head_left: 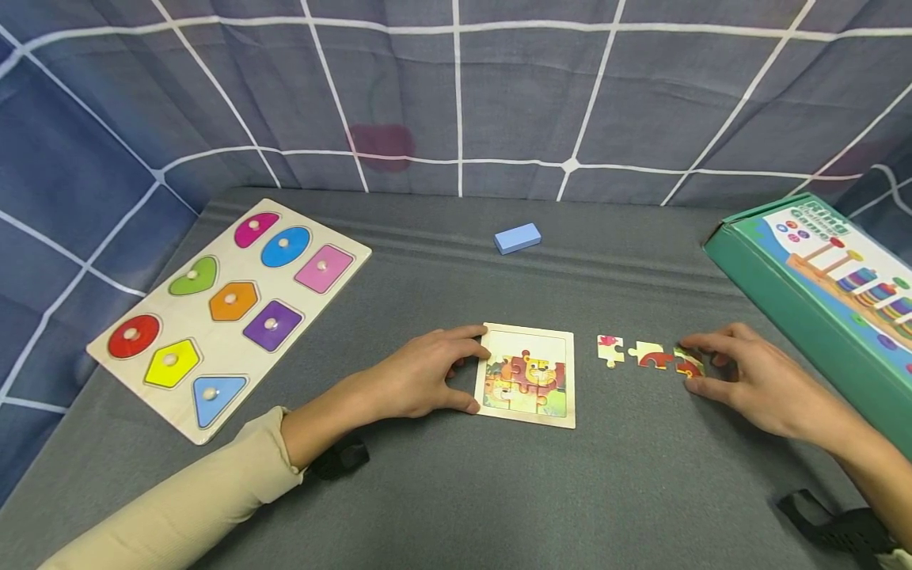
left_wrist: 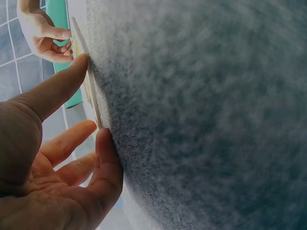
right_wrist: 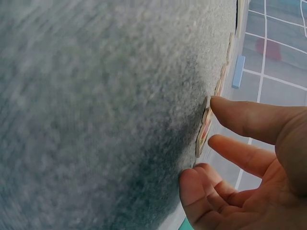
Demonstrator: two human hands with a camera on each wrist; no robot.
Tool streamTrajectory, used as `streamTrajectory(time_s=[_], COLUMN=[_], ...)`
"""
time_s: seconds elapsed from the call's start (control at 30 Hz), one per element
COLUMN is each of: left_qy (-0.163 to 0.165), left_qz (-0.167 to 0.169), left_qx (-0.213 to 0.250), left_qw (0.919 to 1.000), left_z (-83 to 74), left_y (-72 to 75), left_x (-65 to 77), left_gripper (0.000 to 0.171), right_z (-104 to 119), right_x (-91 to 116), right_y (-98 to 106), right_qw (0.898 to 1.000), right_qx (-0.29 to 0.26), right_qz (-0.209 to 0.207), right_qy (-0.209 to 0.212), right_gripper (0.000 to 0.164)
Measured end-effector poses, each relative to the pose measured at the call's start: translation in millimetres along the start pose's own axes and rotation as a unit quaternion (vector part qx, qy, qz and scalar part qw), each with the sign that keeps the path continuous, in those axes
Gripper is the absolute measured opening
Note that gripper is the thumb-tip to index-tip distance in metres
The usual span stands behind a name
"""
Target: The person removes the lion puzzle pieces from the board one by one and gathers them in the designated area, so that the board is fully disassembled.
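Observation:
A square wooden jigsaw tray (head_left: 574, 380) lies flat on the grey table, its lower part filled with pieces of a bear picture. My left hand (head_left: 420, 376) holds the tray's left edge, thumb at the near corner, fingertips near the far one. To the tray's right lie loose jigsaw pieces in a row: a pink-marked piece (head_left: 609, 348), then a red and cream piece (head_left: 650, 355). The last, a red and yellow puzzle piece (head_left: 689, 364), sits between the thumb and index finger of my right hand (head_left: 758, 384), low at the table in the right wrist view.
A wooden shape board (head_left: 221, 340) with coloured knobbed shapes lies on the left. Beyond the tray is a blue block (head_left: 518, 238). A green game box (head_left: 791, 261) stands at the right, close to my right hand. A checked blue cloth (head_left: 513, 87) hangs behind.

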State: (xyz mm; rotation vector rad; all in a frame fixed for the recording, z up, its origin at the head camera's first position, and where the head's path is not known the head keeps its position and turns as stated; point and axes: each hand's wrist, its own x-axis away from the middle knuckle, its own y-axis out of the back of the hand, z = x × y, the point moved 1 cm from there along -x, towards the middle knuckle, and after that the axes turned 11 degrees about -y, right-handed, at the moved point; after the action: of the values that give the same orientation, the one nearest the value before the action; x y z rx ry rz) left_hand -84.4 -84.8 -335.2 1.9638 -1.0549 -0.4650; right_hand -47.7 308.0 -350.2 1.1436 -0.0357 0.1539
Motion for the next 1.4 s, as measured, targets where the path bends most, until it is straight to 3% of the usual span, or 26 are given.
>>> streamTrajectory(time_s=[0.23, 0.7, 1.17, 1.4], left_qy=[0.000, 0.010, 0.008, 0.008], left_qz=[-0.001, 0.005, 0.009, 0.010], left_qx=[0.001, 0.000, -0.004, -0.002], left_qw=[1.0000, 0.9999, 0.9999, 0.9999], left_z=[-0.3, 0.4, 1.2, 1.2], left_y=[0.4, -0.8, -0.5, 0.4], left_x=[0.6, -0.7, -1.4, -1.3], left_gripper=[0.059, 0.060, 0.060, 0.059], right_z=[14.0, 76.7, 138.0, 157.4], right_x=[1.5, 0.6, -16.7, -27.8], right_y=[1.0, -12.4, -36.2, -50.1], right_qw=[1.000, 0.992, 0.984, 0.982], right_qx=[-0.020, -0.082, -0.117, -0.097], right_qz=[-0.012, -0.016, 0.077, 0.092], right_qy=[-0.001, 0.090, 0.113, 0.132], right_gripper=[0.046, 0.043, 0.034, 0.033])
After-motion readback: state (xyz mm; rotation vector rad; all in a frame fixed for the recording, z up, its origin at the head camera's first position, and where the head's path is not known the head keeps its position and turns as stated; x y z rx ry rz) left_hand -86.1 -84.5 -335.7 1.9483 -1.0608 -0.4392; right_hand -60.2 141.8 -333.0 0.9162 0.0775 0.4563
